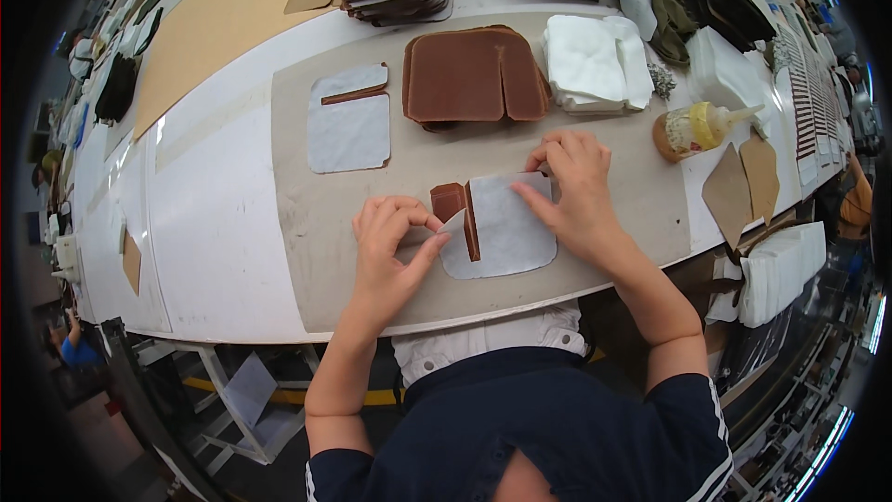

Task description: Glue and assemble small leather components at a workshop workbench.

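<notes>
Here, the left hand [395, 244] pinches a white flap [453, 231], the right hand [578, 191] (seemingly) a far corner [539, 183]; the lined brown piece [511, 234] lies between them, its slit [473, 234] running front-to-back

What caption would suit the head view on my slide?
Left hand pinches a pale flap, right hand holds the far corner of a pale-faced piece, a brown stack beyond.

Bright, diffuse light; soft shadows; edges bowed, blackened.
</notes>
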Action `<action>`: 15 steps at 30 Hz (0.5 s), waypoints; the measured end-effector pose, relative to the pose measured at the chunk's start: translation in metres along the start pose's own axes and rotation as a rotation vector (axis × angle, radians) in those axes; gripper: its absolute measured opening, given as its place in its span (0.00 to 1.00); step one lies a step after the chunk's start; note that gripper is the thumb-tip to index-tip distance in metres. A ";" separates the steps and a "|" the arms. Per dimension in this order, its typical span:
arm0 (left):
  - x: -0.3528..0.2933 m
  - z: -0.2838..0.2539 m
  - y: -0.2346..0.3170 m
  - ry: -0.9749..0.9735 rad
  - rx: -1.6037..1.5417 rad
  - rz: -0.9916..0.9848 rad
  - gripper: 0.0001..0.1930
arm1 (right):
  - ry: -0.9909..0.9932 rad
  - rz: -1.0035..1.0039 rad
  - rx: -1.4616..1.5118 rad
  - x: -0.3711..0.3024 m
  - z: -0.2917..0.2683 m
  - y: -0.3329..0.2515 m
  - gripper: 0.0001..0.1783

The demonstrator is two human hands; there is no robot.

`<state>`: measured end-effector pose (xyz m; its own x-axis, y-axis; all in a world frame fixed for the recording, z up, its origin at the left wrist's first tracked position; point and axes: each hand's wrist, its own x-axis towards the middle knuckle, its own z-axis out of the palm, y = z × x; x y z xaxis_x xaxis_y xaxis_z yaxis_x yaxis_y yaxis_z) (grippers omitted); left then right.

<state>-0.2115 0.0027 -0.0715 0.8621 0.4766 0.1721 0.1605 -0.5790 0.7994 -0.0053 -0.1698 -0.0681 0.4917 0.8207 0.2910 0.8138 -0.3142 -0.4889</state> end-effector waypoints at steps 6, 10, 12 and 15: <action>-0.001 0.000 0.000 0.005 -0.004 0.000 0.09 | 0.046 0.037 -0.016 -0.009 -0.005 0.008 0.20; -0.001 0.001 0.000 0.001 -0.001 -0.003 0.09 | 0.006 -0.038 -0.022 -0.020 -0.012 0.004 0.21; -0.001 0.001 0.001 0.002 0.002 -0.007 0.09 | -0.048 -0.094 -0.021 -0.022 -0.014 0.003 0.21; 0.000 0.002 0.001 0.002 0.005 -0.007 0.09 | -0.071 -0.094 -0.030 -0.025 -0.014 0.005 0.20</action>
<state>-0.2109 0.0010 -0.0718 0.8602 0.4818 0.1671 0.1693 -0.5789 0.7976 -0.0086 -0.1986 -0.0660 0.3904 0.8787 0.2746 0.8646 -0.2475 -0.4372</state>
